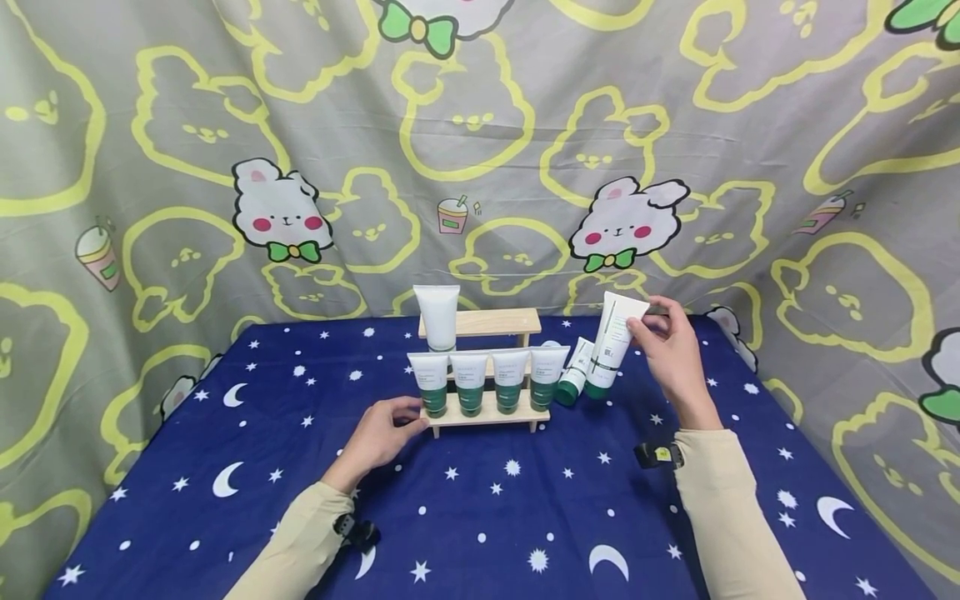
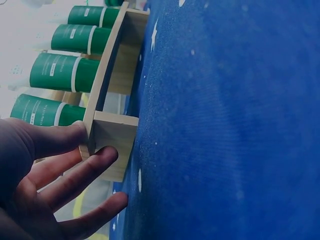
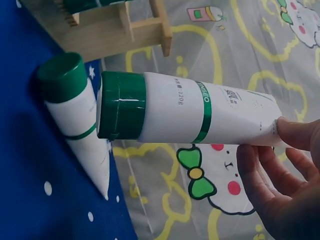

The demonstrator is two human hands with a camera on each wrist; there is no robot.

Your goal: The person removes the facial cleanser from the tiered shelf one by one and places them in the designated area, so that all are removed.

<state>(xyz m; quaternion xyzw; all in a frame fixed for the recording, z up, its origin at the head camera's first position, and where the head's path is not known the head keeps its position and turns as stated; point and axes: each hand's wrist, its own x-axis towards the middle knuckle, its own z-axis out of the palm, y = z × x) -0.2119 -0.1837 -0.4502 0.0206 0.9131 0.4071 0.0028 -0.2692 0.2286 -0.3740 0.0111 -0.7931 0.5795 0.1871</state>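
Observation:
In my right hand [image 1: 671, 354] a large white tube with a green cap [image 1: 612, 343] is pinched near its flat end, cap downward. Beside it a second tube [image 3: 77, 100] lies on the cloth, also white with a green cap. My left hand [image 1: 384, 433] holds the left end of a wooden tiered rack [image 1: 491, 408]; in the left wrist view the thumb [image 2: 67, 137] lies on the board's edge. Several small green-and-white tubes [image 1: 470, 383] stand in a row on the rack's front step. One larger white tube [image 1: 437, 317] stands on the top step, at the left.
A dark blue cloth [image 1: 465, 525] with white moons and stars covers the table. Behind it hangs a grey curtain [image 1: 517, 275] with yellow outlines and white cartoon animals, close to the table's back edge. The rack's top step [image 1: 498, 322] is bare toward the right.

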